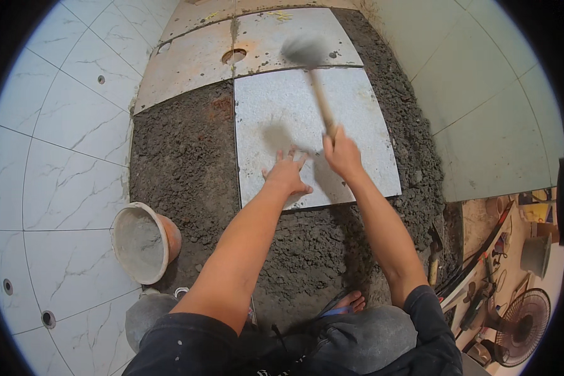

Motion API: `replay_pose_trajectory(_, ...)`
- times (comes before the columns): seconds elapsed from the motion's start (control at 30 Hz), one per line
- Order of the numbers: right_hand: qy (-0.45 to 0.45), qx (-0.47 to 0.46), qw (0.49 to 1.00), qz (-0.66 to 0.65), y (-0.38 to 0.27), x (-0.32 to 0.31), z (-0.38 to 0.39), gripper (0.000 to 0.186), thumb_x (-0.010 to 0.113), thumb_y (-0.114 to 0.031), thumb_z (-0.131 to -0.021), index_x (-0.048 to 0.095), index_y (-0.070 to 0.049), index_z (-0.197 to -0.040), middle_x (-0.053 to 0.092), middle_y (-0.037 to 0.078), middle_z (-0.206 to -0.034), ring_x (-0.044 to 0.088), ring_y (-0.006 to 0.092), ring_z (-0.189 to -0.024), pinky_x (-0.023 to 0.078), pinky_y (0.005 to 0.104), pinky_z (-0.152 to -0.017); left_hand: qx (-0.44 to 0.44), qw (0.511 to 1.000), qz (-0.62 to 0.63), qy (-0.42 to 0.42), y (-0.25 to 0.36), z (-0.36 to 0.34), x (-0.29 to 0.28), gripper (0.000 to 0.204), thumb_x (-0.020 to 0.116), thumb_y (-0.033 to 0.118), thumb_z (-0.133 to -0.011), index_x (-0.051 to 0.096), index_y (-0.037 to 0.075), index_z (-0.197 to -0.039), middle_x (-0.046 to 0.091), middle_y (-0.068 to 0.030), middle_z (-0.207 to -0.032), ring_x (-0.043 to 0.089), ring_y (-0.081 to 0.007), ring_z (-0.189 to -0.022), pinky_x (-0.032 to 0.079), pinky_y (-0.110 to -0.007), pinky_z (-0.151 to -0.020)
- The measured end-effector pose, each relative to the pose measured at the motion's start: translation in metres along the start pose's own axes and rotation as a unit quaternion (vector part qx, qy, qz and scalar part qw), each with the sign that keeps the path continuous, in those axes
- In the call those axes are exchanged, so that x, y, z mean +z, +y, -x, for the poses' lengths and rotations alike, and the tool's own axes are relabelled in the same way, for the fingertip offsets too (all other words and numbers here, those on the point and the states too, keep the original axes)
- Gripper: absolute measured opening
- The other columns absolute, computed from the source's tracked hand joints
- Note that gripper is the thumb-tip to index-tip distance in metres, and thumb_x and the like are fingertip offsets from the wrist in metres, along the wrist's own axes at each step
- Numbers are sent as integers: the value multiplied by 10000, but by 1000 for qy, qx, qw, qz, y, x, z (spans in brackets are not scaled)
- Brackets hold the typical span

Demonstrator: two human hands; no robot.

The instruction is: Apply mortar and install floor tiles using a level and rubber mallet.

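A large pale floor tile (351,144) lies on a bed of dark, crumbly mortar (188,150). My left hand (287,174) rests with spread fingers on the near part of this tile. Above the tile, my right hand (343,152) grips the wooden handle of a mallet (321,100). The mallet's dark head is smeared by motion and hangs over the far edge of the tile, near the neighbouring tile (282,41), so I cannot tell whether it touches anything.
At the left stands a bucket (168,244) with grey residue inside. Marble-patterned wall tiles (75,182) rise on the left, plain ones (482,106) on the right. A round hole (234,56) opens in the far tiles. A trowel (433,263), a fan (523,329) and scattered tools are at lower right.
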State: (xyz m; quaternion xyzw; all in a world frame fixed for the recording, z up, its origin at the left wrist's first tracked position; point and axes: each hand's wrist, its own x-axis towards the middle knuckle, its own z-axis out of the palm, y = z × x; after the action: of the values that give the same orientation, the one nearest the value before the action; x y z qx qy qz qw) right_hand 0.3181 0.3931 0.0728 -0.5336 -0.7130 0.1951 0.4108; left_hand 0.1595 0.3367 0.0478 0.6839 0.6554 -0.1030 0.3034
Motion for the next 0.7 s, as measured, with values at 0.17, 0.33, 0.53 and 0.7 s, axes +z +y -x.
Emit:
replay_pose_trajectory(0.17,-75,30,991,-107,-2,-6,0,258,603,-261,-992,522,-16,-998,653,217,-727,685,402,-692,492,466,-594,-12,1000,-2,-4,1,1,-3,1160,853,576,-672,231,307,-1613,61,-61,-1708,106,-411,-1546,298,-782,-1078)
replay_pose_trajectory(0.33,-3,19,988,-155,-18,-3,-9,252,598,-256,-989,528,-14,-1011,653,221,-724,686,425,-719,496,472,-600,-6,1000,8,6,2,5,-3,1145,861,552,-680,240,309,-1610,57,-71,-1708,107,-403,-1548,302,-772,-1082)
replay_pose_trajectory(0.53,-218,106,953,181,-19,-4,12,310,609,-282,-957,511,8,-1007,671,241,-737,688,434,-717,511,526,-633,-15,1000,-4,-1,3,4,-4,1139,857,567,-675,247,327,-1606,47,-46,-1710,92,-382,-1554,307,-765,-1087)
replay_pose_trajectory(0.7,-39,2,989,-143,-27,-3,-11,291,627,-268,-944,494,-9,-968,669,239,-722,679,428,-678,502,519,-587,-11,1000,-2,-1,2,4,-3,1140,836,588,-693,228,303,-1614,56,-51,-1709,98,-377,-1554,329,-744,-1093)
